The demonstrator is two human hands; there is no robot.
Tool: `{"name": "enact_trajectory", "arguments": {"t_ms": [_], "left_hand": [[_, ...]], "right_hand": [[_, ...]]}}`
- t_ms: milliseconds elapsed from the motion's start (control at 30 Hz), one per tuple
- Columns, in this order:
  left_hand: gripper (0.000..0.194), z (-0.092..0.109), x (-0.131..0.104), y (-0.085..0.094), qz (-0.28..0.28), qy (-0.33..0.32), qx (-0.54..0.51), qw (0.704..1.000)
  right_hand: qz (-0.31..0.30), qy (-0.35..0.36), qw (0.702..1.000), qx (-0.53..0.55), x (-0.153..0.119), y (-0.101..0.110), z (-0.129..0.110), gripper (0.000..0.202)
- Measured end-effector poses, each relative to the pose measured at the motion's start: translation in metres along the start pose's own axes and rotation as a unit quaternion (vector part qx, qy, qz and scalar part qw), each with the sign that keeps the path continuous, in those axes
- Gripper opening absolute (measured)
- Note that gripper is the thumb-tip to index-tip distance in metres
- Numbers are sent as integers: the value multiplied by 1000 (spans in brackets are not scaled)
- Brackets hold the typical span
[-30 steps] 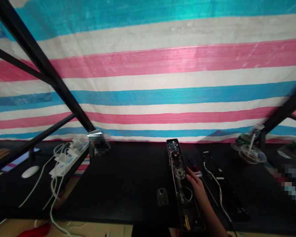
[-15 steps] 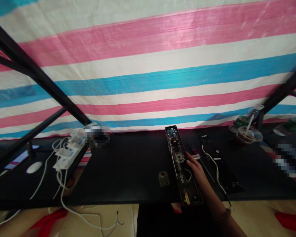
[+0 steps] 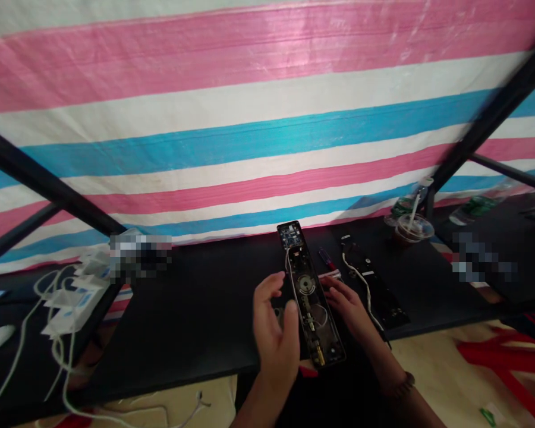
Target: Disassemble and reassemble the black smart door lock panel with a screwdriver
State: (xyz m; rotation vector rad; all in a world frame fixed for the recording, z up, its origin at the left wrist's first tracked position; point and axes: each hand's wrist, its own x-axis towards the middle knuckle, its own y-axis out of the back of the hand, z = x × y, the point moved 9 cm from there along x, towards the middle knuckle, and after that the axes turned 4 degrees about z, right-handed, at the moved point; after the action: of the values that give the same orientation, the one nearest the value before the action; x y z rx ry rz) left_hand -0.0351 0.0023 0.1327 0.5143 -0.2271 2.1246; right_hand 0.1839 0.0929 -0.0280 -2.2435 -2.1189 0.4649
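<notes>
A long black device casing (image 3: 310, 291) lies on the table, its inside exposed, with a circuit board (image 3: 290, 236) at the far end, a round part midway and thin wires. At its left side is my left hand (image 3: 274, 327), thumb and fingers apart, holding nothing. My right hand (image 3: 345, 300) rests along the casing's right edge with its fingers stretched out. A small metal part (image 3: 278, 311) shows partly behind my left hand. Just right of the casing lies a dark screwdriver (image 3: 325, 258).
On the right lie a black panel (image 3: 386, 297) and a pale cable (image 3: 366, 285). Farther back stands a cup with a straw (image 3: 412, 230). Power strips (image 3: 78, 297) with white cables are at the left. A striped sheet (image 3: 249, 142) hangs behind the table.
My left hand has come into view beside the casing. The whole view has shifted, so the table things appear farther left. My right hand stays at the casing's right edge.
</notes>
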Motion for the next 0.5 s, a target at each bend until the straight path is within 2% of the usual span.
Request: {"name": "enact_trajectory", "arguments": {"t_ms": [67,100,133,200,300,433,500], "left_hand": [[45,-48,-8,-44,-79,47,77,993],[50,-68,-17,-59,-109,61,103,987],[54,-83,-28,-72,-145,67,108,981],[59,-102,-47,-85,-179,73,109,975],[61,-111,-53,-88,-181,55,107,976],[57,-113,-39,-93,-163,21,111,980],[56,-114,-32,-96,-155,17,109,982]], "right_hand": [[-3,33,999,-40,-3,-6,0,57],[4,56,997,-58,-4,-8,0,57],[12,78,994,-72,-4,-10,0,56],[22,109,990,-90,-3,-13,1,51],[28,139,984,-109,1,-18,1,44],[22,178,975,-132,10,-26,-5,41],[18,204,963,-173,16,-24,-15,40]]}}
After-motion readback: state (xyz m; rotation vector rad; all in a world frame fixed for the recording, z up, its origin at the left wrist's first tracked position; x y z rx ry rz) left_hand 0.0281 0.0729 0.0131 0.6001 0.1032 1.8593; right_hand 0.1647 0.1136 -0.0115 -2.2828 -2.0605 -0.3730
